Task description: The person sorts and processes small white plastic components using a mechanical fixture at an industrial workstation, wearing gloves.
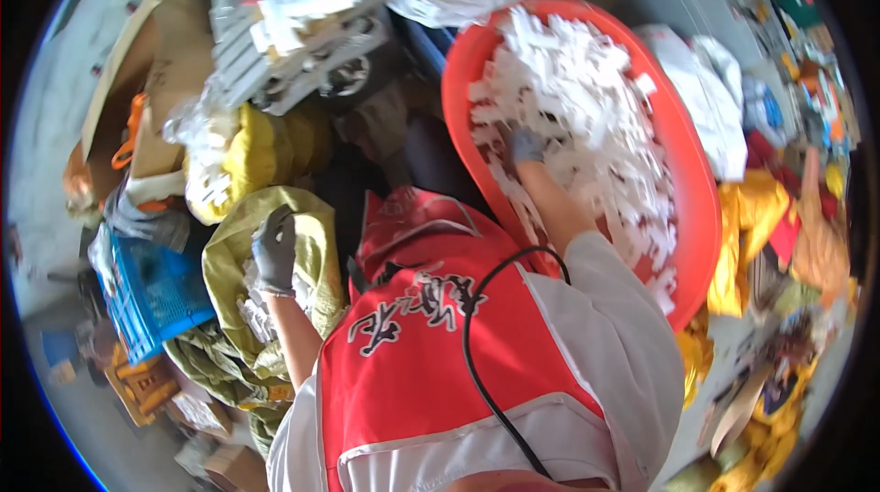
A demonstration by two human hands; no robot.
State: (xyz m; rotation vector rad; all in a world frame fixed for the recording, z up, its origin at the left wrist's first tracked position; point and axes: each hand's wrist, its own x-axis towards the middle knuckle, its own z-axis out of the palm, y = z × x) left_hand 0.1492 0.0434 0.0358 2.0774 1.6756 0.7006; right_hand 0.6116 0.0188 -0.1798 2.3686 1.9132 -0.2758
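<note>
Floor [57, 139]: pale grey, cluttered along both sides.
Grey cabinet [678, 6]: upper right, boxy (I see it slanting).
Light: brighter toward my upper left.

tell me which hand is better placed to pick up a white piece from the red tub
Probably the right hand: it is already in among the white pieces inside the red tub. The left hand is at the yellow-green sack, away from the tub.
</note>
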